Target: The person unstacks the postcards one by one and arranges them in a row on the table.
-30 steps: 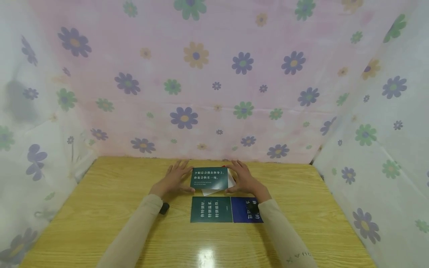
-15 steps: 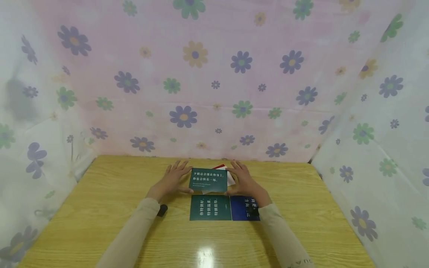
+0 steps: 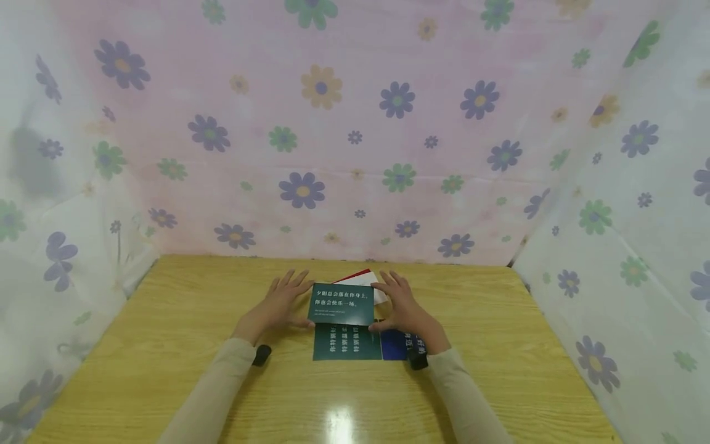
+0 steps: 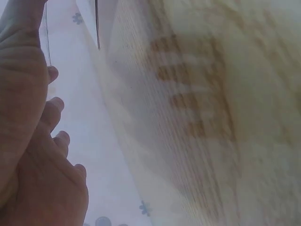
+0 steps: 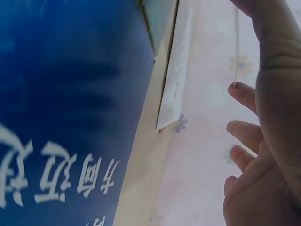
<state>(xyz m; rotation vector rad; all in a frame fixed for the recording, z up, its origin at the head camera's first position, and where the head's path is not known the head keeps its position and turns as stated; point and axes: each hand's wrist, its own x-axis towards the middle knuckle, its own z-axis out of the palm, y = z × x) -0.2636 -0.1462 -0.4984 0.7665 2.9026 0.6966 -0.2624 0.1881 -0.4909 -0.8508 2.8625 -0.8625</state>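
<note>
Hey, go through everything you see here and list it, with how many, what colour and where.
Held card: 1, dark green with white writing, raised between both hands
Flat card: 1, dark green, on the table, partly hidden by the held card
Blue card: 1, right of the flat card
White card: at least 1, behind the held card
Red card: 1 edge showing, beyond the white card
Table: 1, yellowish wood, beneath everything
Flowered cloth: pink and white, back and sides
Black wrist devices: 2, one per wrist
Sleeves: 2, beige
Left hand, right hand: pinching the held card's ends
</note>
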